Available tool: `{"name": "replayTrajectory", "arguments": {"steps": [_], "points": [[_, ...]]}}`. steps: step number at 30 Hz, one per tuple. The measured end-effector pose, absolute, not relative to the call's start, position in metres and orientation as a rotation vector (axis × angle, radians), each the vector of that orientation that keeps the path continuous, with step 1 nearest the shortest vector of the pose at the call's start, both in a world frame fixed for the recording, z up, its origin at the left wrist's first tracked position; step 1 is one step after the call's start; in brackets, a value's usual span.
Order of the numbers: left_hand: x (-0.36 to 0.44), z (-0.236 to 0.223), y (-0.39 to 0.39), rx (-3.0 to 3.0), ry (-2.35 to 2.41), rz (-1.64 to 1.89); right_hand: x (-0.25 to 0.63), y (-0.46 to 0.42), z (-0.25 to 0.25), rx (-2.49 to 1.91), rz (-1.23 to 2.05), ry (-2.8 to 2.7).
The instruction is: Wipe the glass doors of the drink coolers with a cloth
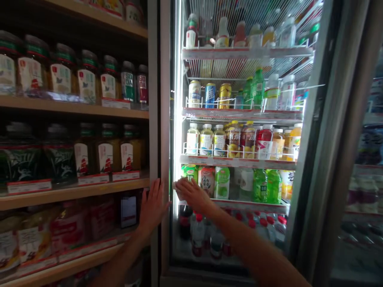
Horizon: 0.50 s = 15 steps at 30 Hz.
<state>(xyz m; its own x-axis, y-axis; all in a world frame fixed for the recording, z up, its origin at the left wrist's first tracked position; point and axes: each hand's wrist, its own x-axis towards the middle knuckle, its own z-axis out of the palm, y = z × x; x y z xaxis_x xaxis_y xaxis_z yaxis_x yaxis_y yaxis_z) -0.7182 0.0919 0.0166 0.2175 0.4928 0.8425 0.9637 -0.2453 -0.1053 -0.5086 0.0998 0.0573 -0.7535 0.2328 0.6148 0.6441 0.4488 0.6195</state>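
My left hand (154, 205) lies with its fingers stretched out against the grey upright frame (155, 131) between the wooden shelves and the fridge. To its right, my right hand (193, 194) is at the left side of the fridge's glass door (236, 235), in front of the shelf with green and red drink cartons. Its fingers press over a pale cloth (178, 190), mostly hidden under the hand. Behind the glass near this hand stand a red carton (206, 177) and a green-and-white bottle (222, 182).
Wooden shelves (74, 107) on the left carry rows of bottles and jars with price strips. A phone-like device (128, 211) stands on a lower shelf. Lit fridge racks hold cans and bottles. A metal door frame (338, 143) rises on the right.
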Motion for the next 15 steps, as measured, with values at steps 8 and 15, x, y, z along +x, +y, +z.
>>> {"name": "replayTrajectory", "arguments": {"steps": [8, 15], "points": [[-0.692, 0.030, 0.077, -1.910, -1.374, -0.844, -0.458, 0.095, 0.117, -1.016, -1.212, -1.973], [-0.646, 0.021, 0.064, -2.052, -1.303, -0.778, -0.380, 0.049, 0.024, -0.958, -1.270, -2.250]]}}
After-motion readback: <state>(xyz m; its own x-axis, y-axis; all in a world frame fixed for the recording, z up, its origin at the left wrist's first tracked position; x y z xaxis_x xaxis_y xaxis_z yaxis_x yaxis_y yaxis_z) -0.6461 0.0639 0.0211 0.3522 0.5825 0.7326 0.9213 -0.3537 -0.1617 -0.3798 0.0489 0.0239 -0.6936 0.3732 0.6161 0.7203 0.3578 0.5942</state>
